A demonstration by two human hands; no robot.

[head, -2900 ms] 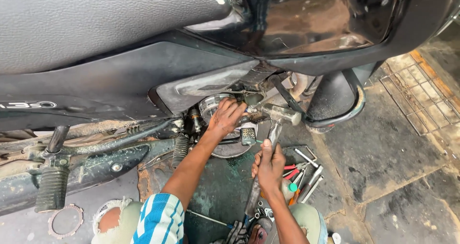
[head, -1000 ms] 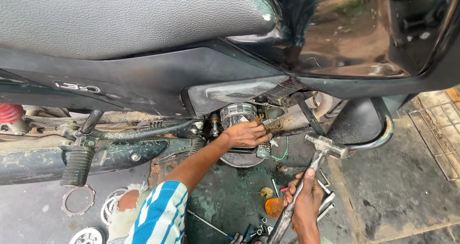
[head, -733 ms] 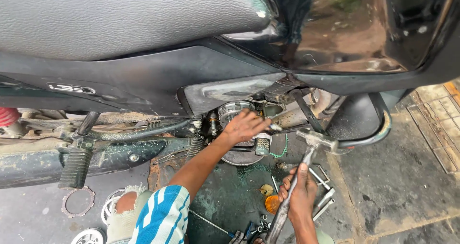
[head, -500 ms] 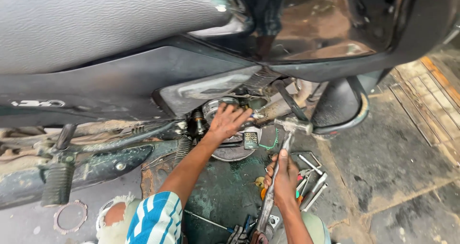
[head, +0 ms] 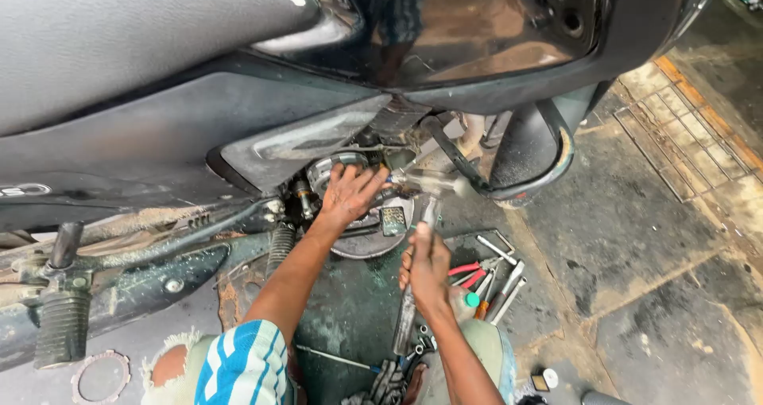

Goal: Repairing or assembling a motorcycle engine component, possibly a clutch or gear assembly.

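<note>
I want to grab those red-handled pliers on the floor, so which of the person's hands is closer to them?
Right. The right hand, gripping the hammer, sits just left of the red-handled pliers. The left hand is farther up, pressed against the engine part.

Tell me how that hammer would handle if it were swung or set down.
The hammer probably feels top-heavy: a chunky metal head sits on a long thin handle. It looks stiff, not floppy. The right hand grips mid-handle, and the grimy, oily-looking floor suggests a slippery hold. Laid down, it would likely rest flat.

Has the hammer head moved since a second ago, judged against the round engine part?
Yes. The hammer head has swung in towards the round engine part; it now sits beside the left hand.
</note>
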